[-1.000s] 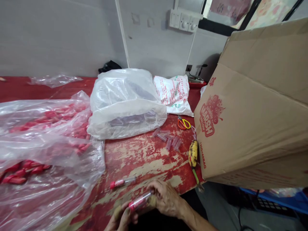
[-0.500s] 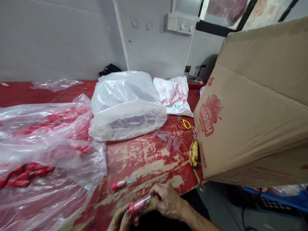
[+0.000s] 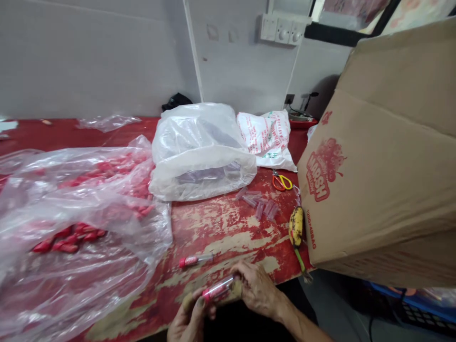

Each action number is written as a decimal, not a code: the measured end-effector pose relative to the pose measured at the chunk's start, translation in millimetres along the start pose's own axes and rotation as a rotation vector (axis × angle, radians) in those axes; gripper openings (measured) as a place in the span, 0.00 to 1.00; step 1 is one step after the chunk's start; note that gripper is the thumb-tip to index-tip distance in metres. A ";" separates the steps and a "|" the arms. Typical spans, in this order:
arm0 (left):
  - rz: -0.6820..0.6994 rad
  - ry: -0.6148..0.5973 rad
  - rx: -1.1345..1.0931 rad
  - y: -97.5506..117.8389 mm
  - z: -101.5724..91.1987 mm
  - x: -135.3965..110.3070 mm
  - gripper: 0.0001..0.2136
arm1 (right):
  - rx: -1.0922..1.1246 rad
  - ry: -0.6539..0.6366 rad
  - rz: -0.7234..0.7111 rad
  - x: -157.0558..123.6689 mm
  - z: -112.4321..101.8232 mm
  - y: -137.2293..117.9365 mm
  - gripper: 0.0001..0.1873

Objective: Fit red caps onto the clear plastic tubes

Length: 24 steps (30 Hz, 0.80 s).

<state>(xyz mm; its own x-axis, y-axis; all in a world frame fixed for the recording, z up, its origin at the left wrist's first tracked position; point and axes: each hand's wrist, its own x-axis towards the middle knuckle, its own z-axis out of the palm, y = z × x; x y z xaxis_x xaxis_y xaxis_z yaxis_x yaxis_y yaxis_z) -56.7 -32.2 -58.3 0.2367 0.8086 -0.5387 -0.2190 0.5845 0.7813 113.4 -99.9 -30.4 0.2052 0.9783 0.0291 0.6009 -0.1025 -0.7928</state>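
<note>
A clear tube with a pink-red end [image 3: 218, 289] lies between my two hands, close to the table's front edge. My left hand [image 3: 192, 313] grips it by the coloured end. At the clear end, the fingers of my right hand [image 3: 258, 290] are closed on the tube; their tips are partly hidden. A similar tube with a red end [image 3: 195, 260] lies on the worn red table [image 3: 213, 228] just beyond my hands. Small red pieces [image 3: 73, 237] lie in and under a large clear plastic bag [image 3: 117, 270] on the left.
Several empty clear tubes [image 3: 259, 208] lie scattered before a translucent white bag [image 3: 199, 137]. Behind are a printed white bag [image 3: 270, 137] and red-and-yellow-handled scissors [image 3: 281, 181]. A spotted banana [image 3: 296, 227] lies beside a big cardboard box [image 3: 384, 156] on the right.
The view has turned a little to the left, so everything appears farther right. Both hands keep hold of the same tube, with little change in grip.
</note>
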 end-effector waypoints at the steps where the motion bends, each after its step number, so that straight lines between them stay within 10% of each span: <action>1: 0.013 -0.003 -0.003 0.2 0.9 -2.1 0.21 | 0.042 -0.023 -0.021 -0.9 -0.9 -0.3 0.10; 24: 0.279 -0.237 0.125 -5.6 -1.9 -4.7 0.07 | 0.155 -0.080 0.078 0.5 1.9 13.3 0.16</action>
<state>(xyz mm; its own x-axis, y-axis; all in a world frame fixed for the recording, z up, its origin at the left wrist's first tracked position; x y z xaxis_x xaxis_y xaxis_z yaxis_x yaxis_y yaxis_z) -58.5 -39.2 -60.8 0.4002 0.8887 -0.2237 -0.1919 0.3200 0.9278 120.0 -100.5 -42.1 0.1803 0.9804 -0.0797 0.4583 -0.1555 -0.8751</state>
